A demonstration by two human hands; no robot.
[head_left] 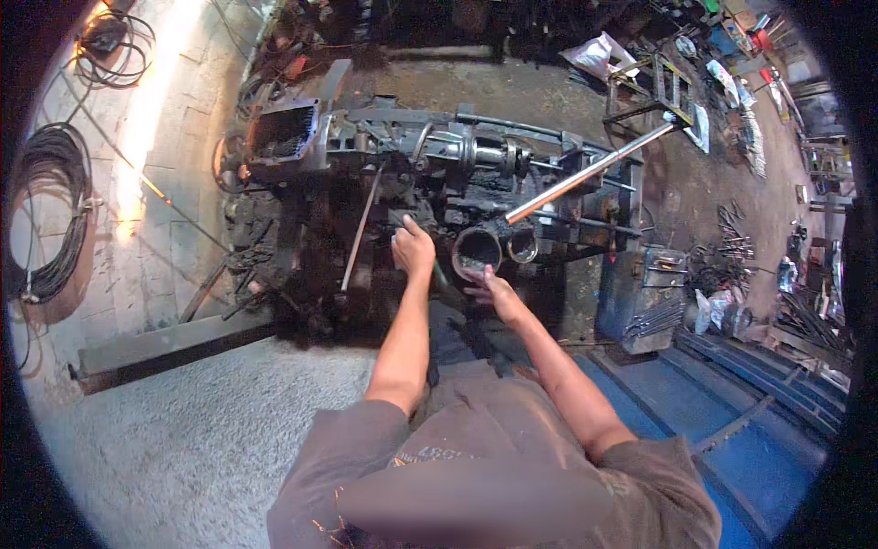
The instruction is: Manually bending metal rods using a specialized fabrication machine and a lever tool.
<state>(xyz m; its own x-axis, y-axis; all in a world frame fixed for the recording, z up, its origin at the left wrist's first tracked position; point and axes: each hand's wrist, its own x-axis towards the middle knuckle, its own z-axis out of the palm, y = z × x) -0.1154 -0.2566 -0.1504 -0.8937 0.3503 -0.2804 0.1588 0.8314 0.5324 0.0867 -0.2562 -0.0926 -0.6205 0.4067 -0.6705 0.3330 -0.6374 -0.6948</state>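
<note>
A large greasy machine (485,156) with shafts and cylinders lies in front of me. My left hand (414,249) is over its near side, fingers curled in and thumb up; whatever they grip is hidden. Just to the right, my right hand (494,295) has its fingers stretched out at the near rim of a round, hollow metal cylinder (477,240). Beside that cylinder is a smaller metal ring (523,245). A long shiny metal bar (594,176) slants up to the right from near these rings. Left of my left hand, a thinner rod (362,233) leans on the machine.
On the right stand a blue toolbox (640,297) with tools and a metal stand (654,96). Blue metal panels (732,430) lie at the lower right. Coiled black cable (55,210) and a long steel beam (174,348) are on the left.
</note>
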